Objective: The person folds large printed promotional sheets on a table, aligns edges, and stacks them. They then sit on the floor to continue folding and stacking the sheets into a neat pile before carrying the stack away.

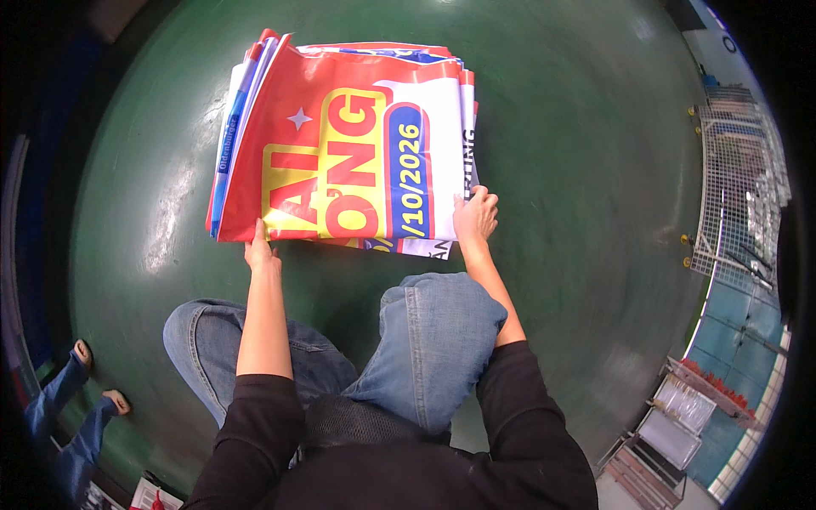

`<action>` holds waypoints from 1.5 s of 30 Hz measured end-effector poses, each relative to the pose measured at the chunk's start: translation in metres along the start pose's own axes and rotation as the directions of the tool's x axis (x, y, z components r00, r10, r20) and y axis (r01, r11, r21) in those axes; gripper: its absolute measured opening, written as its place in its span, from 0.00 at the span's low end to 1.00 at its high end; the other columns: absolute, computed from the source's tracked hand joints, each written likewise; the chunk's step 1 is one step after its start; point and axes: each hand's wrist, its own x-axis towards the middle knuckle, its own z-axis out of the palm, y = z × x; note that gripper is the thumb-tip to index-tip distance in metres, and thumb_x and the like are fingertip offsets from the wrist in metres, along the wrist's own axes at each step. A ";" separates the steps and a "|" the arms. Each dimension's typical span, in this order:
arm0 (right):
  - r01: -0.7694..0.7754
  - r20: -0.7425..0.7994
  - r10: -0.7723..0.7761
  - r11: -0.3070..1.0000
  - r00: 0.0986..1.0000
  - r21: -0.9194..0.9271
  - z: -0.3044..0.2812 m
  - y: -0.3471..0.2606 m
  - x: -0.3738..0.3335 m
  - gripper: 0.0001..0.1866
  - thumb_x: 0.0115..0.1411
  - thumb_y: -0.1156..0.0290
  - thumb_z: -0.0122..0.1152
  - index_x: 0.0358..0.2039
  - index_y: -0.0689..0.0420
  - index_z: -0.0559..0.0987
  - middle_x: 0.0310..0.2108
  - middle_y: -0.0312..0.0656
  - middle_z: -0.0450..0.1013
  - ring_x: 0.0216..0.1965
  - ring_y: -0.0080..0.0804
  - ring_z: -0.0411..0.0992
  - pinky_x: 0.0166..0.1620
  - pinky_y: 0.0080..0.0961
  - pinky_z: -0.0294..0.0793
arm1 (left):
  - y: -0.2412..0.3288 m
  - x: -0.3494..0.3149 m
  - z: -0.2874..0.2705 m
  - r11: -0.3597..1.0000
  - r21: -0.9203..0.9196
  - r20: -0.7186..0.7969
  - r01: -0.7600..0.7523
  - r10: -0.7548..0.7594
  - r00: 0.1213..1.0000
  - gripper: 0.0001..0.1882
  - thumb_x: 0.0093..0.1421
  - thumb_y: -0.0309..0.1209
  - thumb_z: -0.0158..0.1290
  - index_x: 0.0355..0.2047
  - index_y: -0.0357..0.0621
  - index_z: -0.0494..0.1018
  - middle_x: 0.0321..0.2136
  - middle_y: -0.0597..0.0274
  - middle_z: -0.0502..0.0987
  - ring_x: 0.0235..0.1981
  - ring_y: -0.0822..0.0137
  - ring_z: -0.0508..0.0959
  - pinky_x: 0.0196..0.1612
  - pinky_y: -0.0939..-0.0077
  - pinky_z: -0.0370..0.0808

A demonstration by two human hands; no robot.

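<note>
A stack of folded printed banners lies on the green floor in front of my bent knees. The top banner is red, yellow, white and blue with large lettering. My left hand pinches its near edge, left of the middle, thumb on top and the other fingers mostly hidden beneath. At the near right corner my right hand is closed on the same banner, with fingers curled at the edge. Layered folds, including a blue strip, show along the left side of the stack.
Glossy green floor surrounds the stack. To the right stands a wire mesh cart on yellow-hubbed casters. A rack with clear-wrapped items sits at lower right. Another person's bare feet and jeans show at lower left.
</note>
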 end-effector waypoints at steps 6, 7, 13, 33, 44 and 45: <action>-0.659 0.884 0.219 0.742 0.413 0.123 -0.008 0.038 -0.035 0.35 0.52 0.48 0.63 0.51 0.60 0.66 0.52 0.54 0.63 0.52 0.45 0.67 0.47 0.41 0.71 | -0.005 0.001 -0.003 0.947 -0.310 0.185 -0.089 0.152 0.971 0.21 0.59 0.37 0.55 0.49 0.42 0.65 0.45 0.60 0.73 0.46 0.61 0.73 0.48 0.55 0.72; -0.710 0.945 0.062 0.676 0.321 0.197 -0.003 0.038 -0.041 0.37 0.52 0.47 0.63 0.53 0.61 0.65 0.53 0.53 0.63 0.54 0.43 0.65 0.49 0.41 0.69 | -0.007 0.005 -0.002 0.923 -0.382 0.248 -0.037 0.141 0.958 0.20 0.59 0.37 0.54 0.48 0.40 0.65 0.44 0.59 0.73 0.46 0.60 0.73 0.47 0.54 0.72; -0.621 0.710 0.004 -0.482 0.704 0.618 0.032 0.007 -0.049 0.33 0.52 0.52 0.64 0.52 0.59 0.68 0.49 0.43 0.68 0.54 0.36 0.64 0.55 0.38 0.63 | -0.016 0.045 -0.006 0.946 -0.297 0.362 0.131 -0.015 0.932 0.19 0.61 0.40 0.50 0.47 0.41 0.67 0.43 0.60 0.75 0.44 0.60 0.75 0.48 0.55 0.72; -0.594 0.714 -0.064 -0.608 0.698 0.526 0.056 0.033 -0.103 0.25 0.54 0.68 0.63 0.51 0.59 0.68 0.48 0.44 0.69 0.52 0.35 0.66 0.55 0.37 0.66 | -0.012 0.044 -0.022 0.985 -0.131 0.233 0.114 -0.081 0.969 0.37 0.49 0.55 0.60 0.51 0.43 0.65 0.43 0.60 0.72 0.44 0.62 0.71 0.46 0.66 0.68; 0.065 -0.005 -0.497 0.104 0.868 0.992 -0.108 -0.076 0.007 0.11 0.48 0.75 0.64 0.32 0.65 0.79 0.26 0.36 0.75 0.27 0.19 0.70 0.32 0.17 0.68 | -0.001 0.011 0.001 0.889 -0.389 0.325 0.243 -0.115 0.939 0.23 0.55 0.43 0.58 0.46 0.42 0.68 0.44 0.54 0.72 0.43 0.59 0.74 0.46 0.65 0.75; -0.028 0.070 -0.390 0.113 0.918 0.993 -0.097 -0.067 0.010 0.12 0.48 0.75 0.64 0.34 0.65 0.79 0.28 0.37 0.75 0.28 0.21 0.71 0.33 0.18 0.69 | -0.003 0.012 0.002 0.895 -0.356 0.341 0.269 -0.143 0.929 0.23 0.55 0.43 0.58 0.45 0.43 0.68 0.44 0.54 0.71 0.44 0.59 0.74 0.47 0.65 0.74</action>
